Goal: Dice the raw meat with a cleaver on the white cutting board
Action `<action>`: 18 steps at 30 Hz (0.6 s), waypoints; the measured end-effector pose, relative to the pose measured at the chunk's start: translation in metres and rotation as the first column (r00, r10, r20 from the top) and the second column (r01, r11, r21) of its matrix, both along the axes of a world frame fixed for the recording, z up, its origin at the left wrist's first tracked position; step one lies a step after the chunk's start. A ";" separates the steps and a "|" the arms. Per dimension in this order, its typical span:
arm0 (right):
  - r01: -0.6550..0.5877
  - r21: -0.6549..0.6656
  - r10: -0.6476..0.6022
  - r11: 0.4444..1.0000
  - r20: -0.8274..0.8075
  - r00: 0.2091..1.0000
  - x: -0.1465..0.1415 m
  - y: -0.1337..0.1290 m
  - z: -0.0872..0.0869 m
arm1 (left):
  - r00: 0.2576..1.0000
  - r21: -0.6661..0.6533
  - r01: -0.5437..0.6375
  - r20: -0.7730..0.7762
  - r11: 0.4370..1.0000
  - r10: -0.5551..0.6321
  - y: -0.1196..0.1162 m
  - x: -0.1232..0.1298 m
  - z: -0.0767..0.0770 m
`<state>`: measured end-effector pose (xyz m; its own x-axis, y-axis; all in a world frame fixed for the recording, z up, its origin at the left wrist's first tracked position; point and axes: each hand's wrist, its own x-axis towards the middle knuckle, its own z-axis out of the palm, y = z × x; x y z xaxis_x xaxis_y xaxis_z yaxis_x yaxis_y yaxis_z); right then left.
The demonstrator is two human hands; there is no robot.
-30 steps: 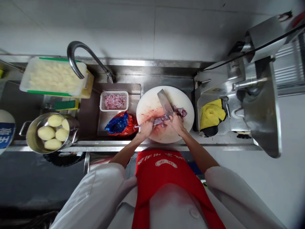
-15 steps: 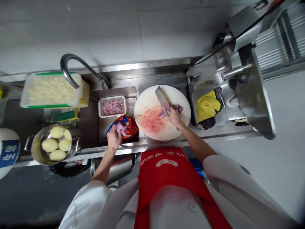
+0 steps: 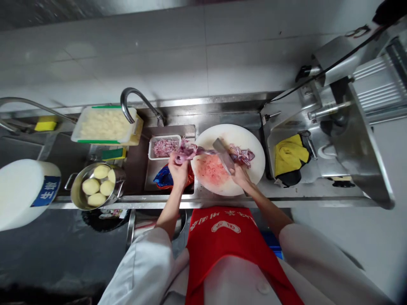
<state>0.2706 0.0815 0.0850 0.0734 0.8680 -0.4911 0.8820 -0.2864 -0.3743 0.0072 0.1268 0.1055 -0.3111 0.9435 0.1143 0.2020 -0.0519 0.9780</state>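
My left hand is closed on a long, stringy piece of raw purplish meat, lifted at the board's left edge. The thin end of that meat reaches across the round white cutting board to the cleaver. In my right hand is the handle of the cleaver, its broad blade slanting over the middle of the board. More raw purplish meat lies right of the blade. A red, wet stain covers the board's front left. Below my left hand is a red and blue plastic bag.
A white basket of chopped pink meat stands in the sink, under a curved tap. Leftward are a pot of peeled potatoes, a lidded tub and a large white container. A yellow cloth lies at right.
My left hand has risen from the bag towards the board, bringing the meat up and across to the cleaver. More meat now shows right of the blade. The camera view has shifted left.
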 end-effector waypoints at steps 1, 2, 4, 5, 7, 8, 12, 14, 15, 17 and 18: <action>0.037 0.000 -0.037 0.999 0.029 0.999 0.010 -0.004 -0.001 | 0.998 -0.041 0.034 0.050 0.999 -0.032 -0.007 0.005 -0.017; 0.069 -0.004 -0.069 0.998 0.055 0.996 0.019 -0.007 -0.002 | 0.995 -0.081 0.057 0.088 0.995 -0.049 -0.016 0.008 -0.034; 0.102 -0.025 -0.099 0.994 0.097 0.990 0.034 -0.012 -0.001 | 0.989 -0.172 0.076 0.142 0.982 -0.052 -0.036 0.008 -0.066; 0.102 -0.038 -0.097 0.994 0.115 0.989 0.038 -0.014 0.001 | 0.986 -0.217 0.079 0.159 0.973 -0.044 -0.046 0.005 -0.079; 0.085 -0.055 -0.076 0.995 0.144 0.987 0.037 -0.017 0.005 | 0.986 -0.267 0.073 0.167 0.961 -0.028 -0.061 -0.004 -0.096; 0.071 -0.055 -0.062 0.996 0.157 0.986 0.033 -0.018 0.007 | 0.989 -0.269 0.069 0.148 0.961 -0.030 -0.067 -0.009 -0.101; -0.013 -0.015 0.016 1.000 0.189 0.982 0.003 -0.017 0.017 | 0.994 -0.209 0.111 0.028 0.972 -0.107 -0.077 -0.030 -0.104; -0.053 0.005 0.051 0.999 0.196 0.979 -0.012 -0.012 0.023 | 0.989 -0.202 0.150 0.027 0.968 -0.148 -0.079 -0.036 -0.104; -0.061 0.015 0.057 0.998 0.199 0.978 -0.018 -0.007 0.027 | 0.986 -0.203 0.165 0.035 0.965 -0.162 -0.079 -0.037 -0.104; -0.055 0.061 0.041 0.997 0.205 0.978 -0.026 0.003 0.035 | 0.983 -0.212 0.184 0.049 0.960 -0.178 -0.080 -0.039 -0.105; -0.043 0.093 0.024 0.995 0.202 0.979 -0.029 0.008 0.039 | 0.982 -0.221 0.189 0.058 0.957 -0.181 -0.081 -0.039 -0.106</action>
